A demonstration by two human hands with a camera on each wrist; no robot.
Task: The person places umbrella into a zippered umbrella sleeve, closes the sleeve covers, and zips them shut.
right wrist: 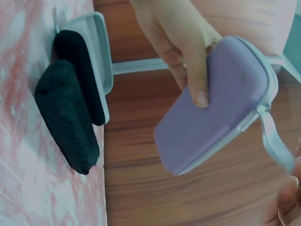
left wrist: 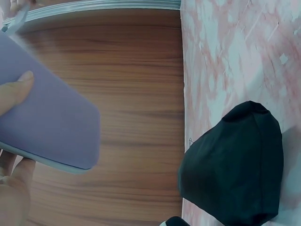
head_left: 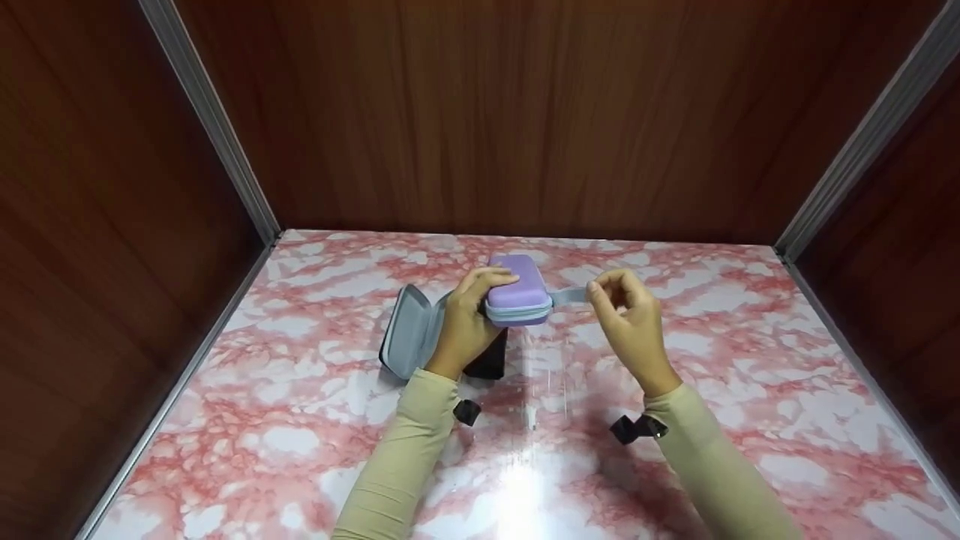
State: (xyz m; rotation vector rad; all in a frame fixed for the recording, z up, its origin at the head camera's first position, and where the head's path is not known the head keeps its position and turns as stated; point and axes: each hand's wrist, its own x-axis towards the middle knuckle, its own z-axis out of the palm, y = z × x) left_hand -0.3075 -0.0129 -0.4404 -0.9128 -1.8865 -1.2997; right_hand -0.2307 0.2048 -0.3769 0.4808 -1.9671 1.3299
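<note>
A purple hard-shell zip case (head_left: 519,289) with a pale grey zip band is held up over the table by my left hand (head_left: 466,319). The thumb lies on one broad face and the fingers on the other, as the left wrist view shows. From the case's edge by the zip runs a light grey strap (right wrist: 273,139), stretched out to the right. My right hand (head_left: 632,324) pinches the strap's far end between thumb and fingertips. All along the part that shows, the case is zipped closed.
Behind my left hand an open case (head_left: 407,334), black outside and lined in grey, stands on the red-and-white marbled table (head_left: 300,450). Beside it lies a black cloth pouch (right wrist: 66,113), partly hidden in the head view. Dark wood panels (head_left: 487,112) enclose the back and sides.
</note>
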